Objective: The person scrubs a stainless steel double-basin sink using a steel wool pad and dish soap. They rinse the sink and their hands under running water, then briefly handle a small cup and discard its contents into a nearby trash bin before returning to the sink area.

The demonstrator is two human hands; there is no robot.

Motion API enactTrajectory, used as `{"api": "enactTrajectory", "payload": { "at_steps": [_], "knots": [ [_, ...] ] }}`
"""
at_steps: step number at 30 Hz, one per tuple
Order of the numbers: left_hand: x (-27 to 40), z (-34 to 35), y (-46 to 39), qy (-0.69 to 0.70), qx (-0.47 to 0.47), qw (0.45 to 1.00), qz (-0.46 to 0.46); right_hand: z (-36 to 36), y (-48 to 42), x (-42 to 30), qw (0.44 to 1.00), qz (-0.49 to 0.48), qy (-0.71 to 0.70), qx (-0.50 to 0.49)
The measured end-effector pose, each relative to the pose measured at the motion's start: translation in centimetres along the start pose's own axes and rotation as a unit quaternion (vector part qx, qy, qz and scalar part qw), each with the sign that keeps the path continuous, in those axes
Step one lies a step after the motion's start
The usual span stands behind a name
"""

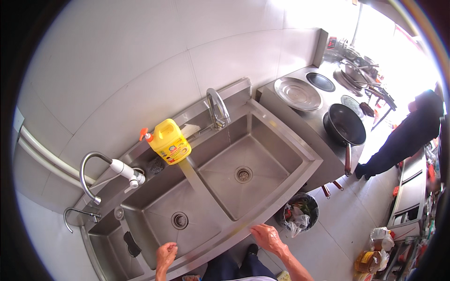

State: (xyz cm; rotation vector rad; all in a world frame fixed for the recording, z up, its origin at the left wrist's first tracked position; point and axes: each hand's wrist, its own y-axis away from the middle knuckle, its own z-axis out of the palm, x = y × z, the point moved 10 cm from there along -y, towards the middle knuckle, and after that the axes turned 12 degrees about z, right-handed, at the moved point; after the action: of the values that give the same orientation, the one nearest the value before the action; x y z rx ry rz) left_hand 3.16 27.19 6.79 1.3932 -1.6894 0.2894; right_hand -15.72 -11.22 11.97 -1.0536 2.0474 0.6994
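My left hand (167, 255) is over the near left part of a stainless steel sink (242, 224), its fingers curled together with nothing visible in them. My right hand (265, 237), wet and loosely closed, is at the sink's front rim; whether it touches the rim I cannot tell. Both larger basins show bare bottoms with drain strainers (243, 174). A thin stream of water falls from the chrome faucet (218, 105) into the right basin. On the back ledge stands a yellow detergent jug (171, 142) with an orange pump, beside a steel wool scourer (155, 165).
A white faucet (126, 172) and a slim tap (79, 209) rise at left. A black cloth (132, 244) hangs over the small basin's divider. A lined trash bin (299, 214) stands right of the sink. A wok (344, 124) lies on the counter, its handle overhanging. Another person (411, 133) stands beyond.
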Motion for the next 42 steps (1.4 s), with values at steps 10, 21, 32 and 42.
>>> {"api": "enactTrajectory", "payload": {
  "at_steps": [10, 21, 32, 42],
  "knots": [
    [30.4, 12.6, -21.6, -0.057, -0.033, 0.871, 0.487, 1.2, 0.8, 0.4, 0.996, 0.05, -0.035, 0.062],
    [38.7, 21.9, -36.5, -0.296, -0.06, 0.801, 0.517, -1.5, 4.6, 4.6, 0.961, 0.247, -0.031, 0.117],
    [38.6, 21.0, -37.1, -0.223, -0.008, 0.826, 0.517, 0.6, 3.4, 3.5, 0.966, 0.236, -0.023, 0.101],
    [39.6, 19.3, -38.4, -0.133, 0.086, 0.826, 0.541, 0.8, 3.2, 3.4, 0.97, 0.227, -0.001, 0.09]
  ]
}}
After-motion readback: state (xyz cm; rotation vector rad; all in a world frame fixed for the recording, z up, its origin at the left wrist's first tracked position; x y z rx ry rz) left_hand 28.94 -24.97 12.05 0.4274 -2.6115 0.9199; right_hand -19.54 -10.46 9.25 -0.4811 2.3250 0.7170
